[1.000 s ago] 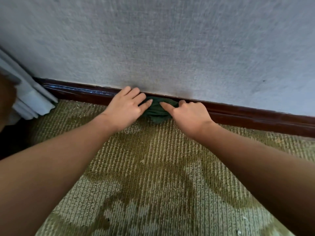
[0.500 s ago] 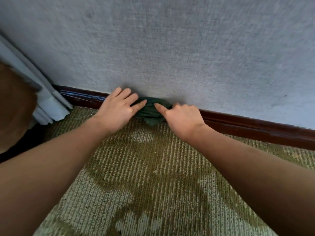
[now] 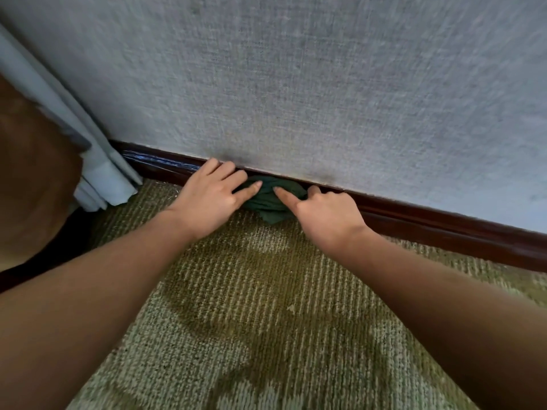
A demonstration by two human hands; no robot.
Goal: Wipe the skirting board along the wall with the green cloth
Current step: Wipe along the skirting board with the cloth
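A bunched dark green cloth [image 3: 268, 201] is pushed against the dark brown skirting board [image 3: 444, 232] where the wall meets the carpet. My left hand [image 3: 207, 199] presses on the cloth's left side with straight fingers reaching the board's top edge and the thumb lying on the cloth. My right hand [image 3: 328, 214] grips the cloth's right side, thumb stretched across it and fingers curled behind it against the board. Most of the cloth is hidden under both hands.
A pale curtain [image 3: 100, 179] hangs to the floor at the left end of the skirting board, close to my left hand. A brown rounded object [image 3: 32, 179] stands left of it. Patterned green carpet [image 3: 266, 306] covers the floor; the grey textured wall [image 3: 296, 84] rises above.
Both hands and the cloth have slid left along the skirting board, nearer the curtain. More of the board shows to the right of my right hand.
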